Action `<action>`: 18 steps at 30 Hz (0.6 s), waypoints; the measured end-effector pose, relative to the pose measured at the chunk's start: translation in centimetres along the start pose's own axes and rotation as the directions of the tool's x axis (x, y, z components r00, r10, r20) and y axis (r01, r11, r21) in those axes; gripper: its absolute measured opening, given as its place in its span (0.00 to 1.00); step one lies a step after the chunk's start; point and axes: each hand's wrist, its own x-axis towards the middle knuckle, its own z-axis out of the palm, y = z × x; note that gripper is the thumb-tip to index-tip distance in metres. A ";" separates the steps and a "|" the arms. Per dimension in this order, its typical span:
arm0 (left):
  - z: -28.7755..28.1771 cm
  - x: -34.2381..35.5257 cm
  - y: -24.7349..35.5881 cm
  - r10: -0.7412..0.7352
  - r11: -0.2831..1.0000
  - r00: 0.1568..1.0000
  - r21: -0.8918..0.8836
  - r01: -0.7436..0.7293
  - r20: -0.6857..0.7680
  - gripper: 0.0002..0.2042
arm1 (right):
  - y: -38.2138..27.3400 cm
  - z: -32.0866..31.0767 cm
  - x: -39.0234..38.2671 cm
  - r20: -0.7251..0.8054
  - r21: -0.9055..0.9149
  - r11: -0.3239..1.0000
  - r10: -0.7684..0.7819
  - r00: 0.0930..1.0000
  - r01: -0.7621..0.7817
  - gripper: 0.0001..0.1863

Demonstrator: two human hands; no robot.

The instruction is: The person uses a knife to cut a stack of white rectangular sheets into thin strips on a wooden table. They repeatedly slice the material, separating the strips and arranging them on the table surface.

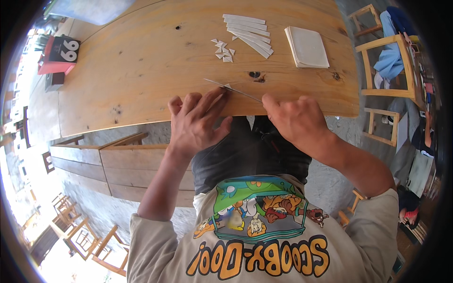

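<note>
My right hand (295, 118) is closed around the handle of a knife (243, 93). Its thin blade points left across the table's near edge, and the handle is hidden in my fist. My left hand (196, 118) rests on the wood with its fingers stretched out and its thumb apart. The fingertips press down beside the blade, next to a small white piece (227, 86) that is mostly covered. Farther off lie several small white triangles (223, 49) in a loose group. Right of them, long white strips (250, 34) fan out, and a stack of white square sheets (307, 46) sits beyond.
The wooden table (141, 66) spreads out in front of me. On its far left stand a black number sign (63, 48) and a red box (53, 67). A wooden bench (127, 165) is below on the left. Chairs (387, 66) and a seated person (390, 52) are at right.
</note>
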 end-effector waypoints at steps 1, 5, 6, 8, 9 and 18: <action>0.0 0.0 0.0 0.000 1.000 1.000 -0.003 0.000 -0.006 0.29 | 0.0 0.1 -0.1 -0.008 0.014 1.000 0.001 1.000 -0.001 0.06; 0.1 0.1 0.0 0.002 1.000 1.000 -0.017 -0.003 -0.020 0.29 | 0.2 0.0 -0.2 -0.005 0.012 1.000 -0.006 1.000 0.006 0.08; 0.1 0.1 -0.1 0.003 1.000 1.000 -0.025 -0.004 -0.023 0.29 | 0.3 0.0 -0.1 0.004 -0.003 1.000 -0.009 1.000 0.009 0.08; 0.1 0.1 -0.2 0.005 1.000 1.000 -0.020 -0.005 -0.023 0.28 | 0.4 -0.1 -0.1 0.001 -0.010 1.000 -0.016 1.000 0.016 0.08; 0.1 0.1 -0.2 0.006 1.000 1.000 -0.022 -0.006 -0.025 0.28 | 0.4 -0.1 -0.1 -0.003 -0.013 1.000 -0.021 1.000 0.021 0.08; 0.2 0.2 -0.4 -0.027 0.999 0.999 -0.023 0.027 -0.022 0.22 | 1.4 -0.1 0.1 -0.027 -0.121 0.984 -0.136 0.990 0.132 0.06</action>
